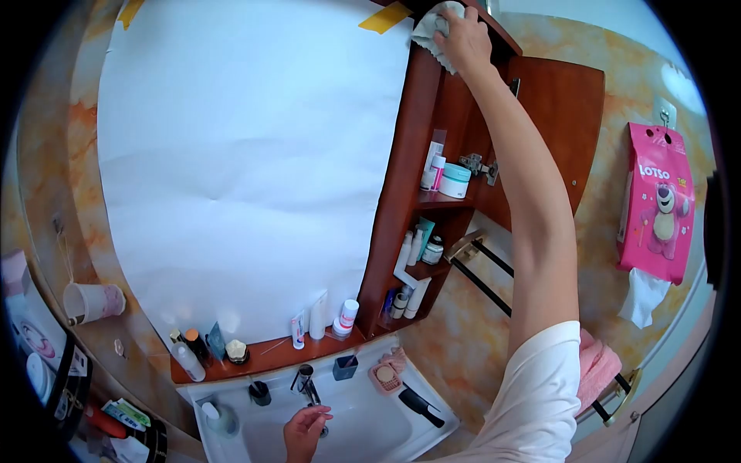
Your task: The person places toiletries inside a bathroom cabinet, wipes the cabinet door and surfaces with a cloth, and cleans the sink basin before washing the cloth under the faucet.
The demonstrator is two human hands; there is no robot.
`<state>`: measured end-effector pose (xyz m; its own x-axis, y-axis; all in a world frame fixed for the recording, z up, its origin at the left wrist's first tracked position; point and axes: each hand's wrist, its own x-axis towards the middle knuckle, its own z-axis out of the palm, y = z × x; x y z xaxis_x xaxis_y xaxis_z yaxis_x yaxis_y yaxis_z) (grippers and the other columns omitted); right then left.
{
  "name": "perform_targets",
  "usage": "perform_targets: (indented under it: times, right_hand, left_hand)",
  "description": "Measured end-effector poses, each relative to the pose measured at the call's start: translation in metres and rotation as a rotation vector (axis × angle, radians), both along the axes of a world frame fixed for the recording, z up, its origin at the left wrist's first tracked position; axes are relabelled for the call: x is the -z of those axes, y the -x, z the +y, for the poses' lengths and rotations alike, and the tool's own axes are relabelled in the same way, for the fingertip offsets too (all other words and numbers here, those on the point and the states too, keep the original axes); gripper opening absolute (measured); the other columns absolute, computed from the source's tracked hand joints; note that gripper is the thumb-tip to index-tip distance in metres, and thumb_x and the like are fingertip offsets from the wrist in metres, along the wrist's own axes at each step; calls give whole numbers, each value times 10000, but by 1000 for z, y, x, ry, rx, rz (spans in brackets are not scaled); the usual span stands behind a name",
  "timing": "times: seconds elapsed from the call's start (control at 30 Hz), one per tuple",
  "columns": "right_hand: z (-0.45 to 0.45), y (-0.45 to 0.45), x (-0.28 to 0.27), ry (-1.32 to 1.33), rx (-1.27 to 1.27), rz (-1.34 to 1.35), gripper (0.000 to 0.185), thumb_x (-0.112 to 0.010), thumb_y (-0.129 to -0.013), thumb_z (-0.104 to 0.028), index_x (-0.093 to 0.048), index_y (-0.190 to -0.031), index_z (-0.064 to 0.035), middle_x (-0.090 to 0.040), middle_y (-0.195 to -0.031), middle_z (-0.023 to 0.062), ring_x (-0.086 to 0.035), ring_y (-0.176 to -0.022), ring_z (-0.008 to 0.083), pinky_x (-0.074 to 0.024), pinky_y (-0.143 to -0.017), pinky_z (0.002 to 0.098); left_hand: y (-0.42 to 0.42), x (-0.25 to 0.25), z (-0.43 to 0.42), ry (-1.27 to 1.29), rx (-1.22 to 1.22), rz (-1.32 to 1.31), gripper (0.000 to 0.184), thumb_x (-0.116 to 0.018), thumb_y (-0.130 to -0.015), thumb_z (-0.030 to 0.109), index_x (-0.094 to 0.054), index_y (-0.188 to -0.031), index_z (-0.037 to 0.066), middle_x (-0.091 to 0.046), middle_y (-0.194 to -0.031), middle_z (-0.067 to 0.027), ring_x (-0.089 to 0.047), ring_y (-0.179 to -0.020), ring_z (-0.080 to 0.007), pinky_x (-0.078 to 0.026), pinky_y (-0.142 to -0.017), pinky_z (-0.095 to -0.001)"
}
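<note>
Left hand: over the sink (258,436), just in front of the faucet (306,382); the left hand (305,432) has its fingers loosely bent toward the thumb, and nothing shows in its grasp
Soap dish: the pink soap dish (386,378) sits at the sink's back right corner; probably there to be within easy reach of the water
Wooden ledge: the wooden ledge (266,359) carries upright bottles and tubes along the wall; likely lined up to leave the basin free for washing
White sheet: the white sheet (247,154) covers the wall panel above; yellow tape (384,18) at its upper corners seems to keep it flat
Cabinet: the wooden cabinet (401,170) has its door (559,116) swung out to the right, which gives the arm a way in; jars and bottles stand on the lower shelves
Right hand: raised to the cabinet's top, the right hand (468,46) has its fingers closed on a pale cloth (432,35); presumably bunched for a firm grip
Pale cloth: under the right hand's fingers, at the cabinet's upper opening; well apart from the left hand, far above it
</note>
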<state>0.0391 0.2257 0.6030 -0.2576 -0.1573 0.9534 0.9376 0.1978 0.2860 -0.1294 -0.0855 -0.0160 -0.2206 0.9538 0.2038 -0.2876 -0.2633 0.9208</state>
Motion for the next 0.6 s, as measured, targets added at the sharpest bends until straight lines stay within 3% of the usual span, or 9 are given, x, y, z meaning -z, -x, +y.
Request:
perform_targets:
  times: [0.07, 0.1, 0.17, 0.37, 0.47, 0.6]
  right_hand:
    - [-3, 7, -8, 24, 62, 33, 458, -720, -739, -298, -592, -1173, -223, -498, -1142, 170, -584, -900, 378, -533, -745, 440]
    - [-1, 10, -6, 48, 27, 66, 460, -739, -715, -258, -601, -1154, -247, -487, -1142, 146, -557, -975, 373, -540, -734, 441]
    - [3, 5, 11, 71, -75, 84, 477, -750, -702, -234, -600, -1155, -234, -478, -1131, 146, -556, -969, 363, -535, -754, 442]
    - [-16, -10, 131, 177, -224, -95, 442, -720, -715, -101, -594, -1135, -156, -482, -1065, 162, -564, -942, 362, -483, -792, 433]
    - [-16, -13, 138, 205, -209, -134, 439, -733, -695, -108, -596, -1108, -168, -474, -1057, 150, -556, -917, 347, -502, -750, 433]
    - [-1, -8, 80, 95, -139, -72, 387, -726, -708, -129, -613, -1076, -172, -510, -1026, 157, -585, -863, 357, -514, -724, 435]
  left_hand:
    - [3, 7, 8, 22, -7, 55, 218, -565, -912, 2, -581, -1128, -26, -639, -1051, -100, -628, -941, -178, -474, -859, -279]
    - [5, 10, 12, 33, -10, 82, 216, -566, -912, 2, -581, -1125, -26, -639, -1048, -99, -629, -940, -177, -475, -858, -279]
    - [7, 21, 21, 14, 2, 113, 214, -564, -913, -3, -580, -1125, -28, -641, -1035, -98, -628, -940, -178, -479, -858, -278]
    - [16, 16, 29, -24, 38, 54, 190, -559, -915, -11, -591, -1102, -30, -647, -1013, -99, -632, -940, -181, -485, -854, -278]
    - [19, 19, 29, 10, 46, 66, 183, -560, -917, -2, -594, -1095, -30, -650, -999, -96, -632, -932, -176, -486, -848, -277]
    - [21, 11, 19, 51, 60, 71, 178, -568, -917, 14, -599, -1089, -25, -651, -989, -89, -631, -907, -163, -486, -828, -267]
